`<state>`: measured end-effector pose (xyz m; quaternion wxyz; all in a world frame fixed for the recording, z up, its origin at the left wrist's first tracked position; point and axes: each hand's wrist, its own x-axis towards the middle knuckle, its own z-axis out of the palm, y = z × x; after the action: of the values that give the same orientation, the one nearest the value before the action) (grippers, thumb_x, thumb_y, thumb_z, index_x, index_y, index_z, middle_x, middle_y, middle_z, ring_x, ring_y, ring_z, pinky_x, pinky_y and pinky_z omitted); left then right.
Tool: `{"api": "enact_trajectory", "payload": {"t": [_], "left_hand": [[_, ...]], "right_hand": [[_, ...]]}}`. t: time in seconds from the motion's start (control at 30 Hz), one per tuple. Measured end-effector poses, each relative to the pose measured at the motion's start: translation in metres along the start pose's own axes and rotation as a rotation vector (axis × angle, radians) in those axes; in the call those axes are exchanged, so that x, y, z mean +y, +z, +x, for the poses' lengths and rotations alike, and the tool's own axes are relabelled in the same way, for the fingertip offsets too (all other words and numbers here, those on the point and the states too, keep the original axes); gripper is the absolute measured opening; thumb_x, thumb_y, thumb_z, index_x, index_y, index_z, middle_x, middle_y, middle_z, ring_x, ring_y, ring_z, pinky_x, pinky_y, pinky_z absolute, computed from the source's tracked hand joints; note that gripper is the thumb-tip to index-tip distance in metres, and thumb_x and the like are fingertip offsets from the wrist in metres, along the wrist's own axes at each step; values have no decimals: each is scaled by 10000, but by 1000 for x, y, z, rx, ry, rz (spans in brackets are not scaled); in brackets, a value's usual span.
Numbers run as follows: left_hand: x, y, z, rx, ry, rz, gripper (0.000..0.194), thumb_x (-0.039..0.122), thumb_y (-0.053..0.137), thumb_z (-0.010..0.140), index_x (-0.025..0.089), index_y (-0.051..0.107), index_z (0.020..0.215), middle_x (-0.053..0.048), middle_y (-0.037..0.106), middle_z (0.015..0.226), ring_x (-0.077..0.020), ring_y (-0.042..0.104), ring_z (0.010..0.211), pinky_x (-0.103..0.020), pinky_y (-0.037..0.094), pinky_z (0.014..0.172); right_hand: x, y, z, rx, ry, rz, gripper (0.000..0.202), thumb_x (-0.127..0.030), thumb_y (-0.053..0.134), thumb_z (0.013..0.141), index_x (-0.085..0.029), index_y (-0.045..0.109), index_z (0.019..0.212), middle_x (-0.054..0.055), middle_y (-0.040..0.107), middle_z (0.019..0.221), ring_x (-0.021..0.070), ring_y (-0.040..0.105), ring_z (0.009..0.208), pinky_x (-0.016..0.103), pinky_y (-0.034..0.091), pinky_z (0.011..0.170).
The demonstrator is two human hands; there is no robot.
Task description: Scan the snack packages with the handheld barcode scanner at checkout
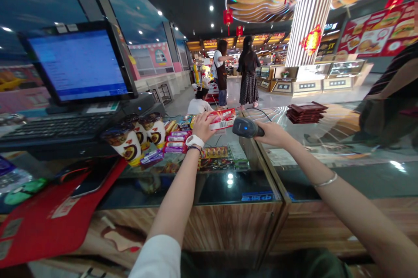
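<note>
My left hand (203, 127), with a white watch at the wrist, grips a red and white packet (222, 119) over the glass counter. Its barcode side faces me. My right hand (274, 134) is wrapped round the handle of a dark barcode scanner (244, 128), whose head points left at the packet with a small gap between them. A blue light shows on the scanner. Purple-wrapped snacks (176, 142) lie just left of my left wrist, beside several patterned cups (129, 143).
A monitor (78, 62) and keyboard (52, 124) stand at the left, above a phone (94, 177) on a red bag (62, 212). Dark red packets (305, 112) are stacked on the right counter. People stand beyond the counter and at the right edge.
</note>
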<state>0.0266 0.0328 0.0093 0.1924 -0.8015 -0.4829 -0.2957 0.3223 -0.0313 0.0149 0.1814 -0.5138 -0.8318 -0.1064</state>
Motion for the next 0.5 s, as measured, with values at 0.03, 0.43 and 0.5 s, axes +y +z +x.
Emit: {"api": "enact_trajectory", "payload": {"t": [0.03,0.43,0.5], "left_hand": [[0,0,0,0,-1,0,542,236,726,740,264,626,1271,-67,552,1439,-289,487,1336,-491,325,1171],[1,-1,-1,-1,-10,3,540,236,730,736,270,628,1265,-66,553,1441,-297,491,1340,-506,320,1177],[1,-1,-1,1,-16,0,537,225,722,738,279,631,1265,-57,555,1439,-293,491,1341,-505,322,1175]], "right_hand": [[-1,0,0,0,-2,-1,314,-372,603,824,-213,634,1093,80,763,915,294,712,835,307,432,660],[0,1,0,-35,5,1,312,-374,591,830,-205,632,1090,94,764,923,308,712,849,313,430,650],[-1,1,0,-41,12,2,320,-367,597,821,-200,627,1093,101,764,929,314,711,848,314,431,648]]}}
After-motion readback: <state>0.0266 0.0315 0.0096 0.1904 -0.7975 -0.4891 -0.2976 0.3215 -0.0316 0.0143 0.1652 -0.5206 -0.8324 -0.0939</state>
